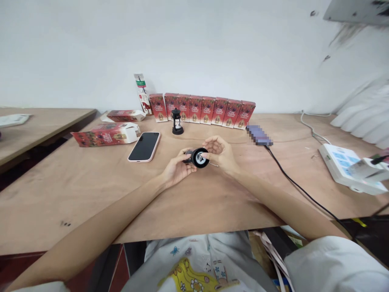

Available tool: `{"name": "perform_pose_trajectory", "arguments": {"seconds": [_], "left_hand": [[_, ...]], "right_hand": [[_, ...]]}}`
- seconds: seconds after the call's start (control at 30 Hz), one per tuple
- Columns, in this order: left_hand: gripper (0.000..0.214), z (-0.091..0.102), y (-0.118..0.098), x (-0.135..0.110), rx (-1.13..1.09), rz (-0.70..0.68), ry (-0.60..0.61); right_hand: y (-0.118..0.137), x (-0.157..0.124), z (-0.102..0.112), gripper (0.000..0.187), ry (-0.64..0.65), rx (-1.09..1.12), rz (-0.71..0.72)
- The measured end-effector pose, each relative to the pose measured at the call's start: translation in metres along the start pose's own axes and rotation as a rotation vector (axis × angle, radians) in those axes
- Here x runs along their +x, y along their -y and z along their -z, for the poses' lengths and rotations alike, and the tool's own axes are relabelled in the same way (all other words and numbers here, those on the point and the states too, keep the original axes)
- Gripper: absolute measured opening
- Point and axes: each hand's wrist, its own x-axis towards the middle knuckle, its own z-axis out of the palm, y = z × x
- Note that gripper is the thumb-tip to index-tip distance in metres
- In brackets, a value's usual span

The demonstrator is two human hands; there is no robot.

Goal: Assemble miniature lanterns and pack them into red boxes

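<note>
A small black lantern (197, 159) is tipped on its side above the table, its round base facing me and showing a pale disc inside the black rim. My left hand (177, 168) is closed around the lantern's body from the left. At the base, my right hand (221, 154) has its thumb on the pale disc, with the other fingers curled beside the rim; whether it pinches a small part there I cannot make out. A thin wire handle sticks out to the right below this hand. Another black lantern (177, 122) stands upright farther back.
Red printed boxes (207, 109) stand in a row near the wall, beside a bottle (144, 97). Two opened red boxes (105, 135) lie at left, near a phone (144, 147). A purple device (259, 135) trails a black cable (299, 185); a white power strip (337, 166) sits right.
</note>
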Motion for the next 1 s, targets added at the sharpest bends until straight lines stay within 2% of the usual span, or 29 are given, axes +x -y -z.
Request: {"name": "perform_pose_trajectory", "arguments": {"seconds": [0.2, 0.33, 0.4, 0.53, 0.63, 0.7, 0.77, 0.9, 1.0], "left_hand": [[0.032, -0.002, 0.0, -0.001, 0.015, -0.023, 0.013], [0.022, -0.001, -0.002, -0.001, -0.059, 0.0, -0.006], [0.012, 0.0, -0.004, 0.001, -0.104, 0.021, -0.036], [0.004, 0.001, -0.005, 0.002, -0.143, 0.031, -0.067], [0.007, 0.001, -0.006, 0.002, -0.143, 0.026, -0.06], [0.008, 0.0, -0.006, 0.002, -0.138, 0.025, -0.065], [0.008, 0.0, -0.006, 0.002, -0.137, 0.027, -0.069], [0.008, -0.001, -0.006, 0.001, -0.134, 0.03, -0.061], [0.008, 0.0, -0.006, 0.001, -0.13, 0.028, -0.055]], "right_hand": [[-0.003, 0.001, 0.0, 0.052, 0.023, 0.006, 0.013], [0.005, 0.013, 0.021, 0.045, 0.133, 0.021, 0.034], [0.008, 0.019, 0.039, 0.039, 0.209, -0.115, 0.055], [0.0, 0.026, 0.068, 0.031, 0.399, -0.612, 0.045], [-0.012, 0.028, 0.073, 0.03, 0.533, -0.831, 0.052], [-0.016, 0.028, 0.072, 0.019, 0.591, -0.899, 0.065], [-0.018, 0.028, 0.069, 0.01, 0.609, -0.938, 0.086], [-0.015, 0.028, 0.065, 0.016, 0.586, -0.91, 0.118], [-0.009, 0.025, 0.063, 0.012, 0.533, -0.828, 0.145]]}}
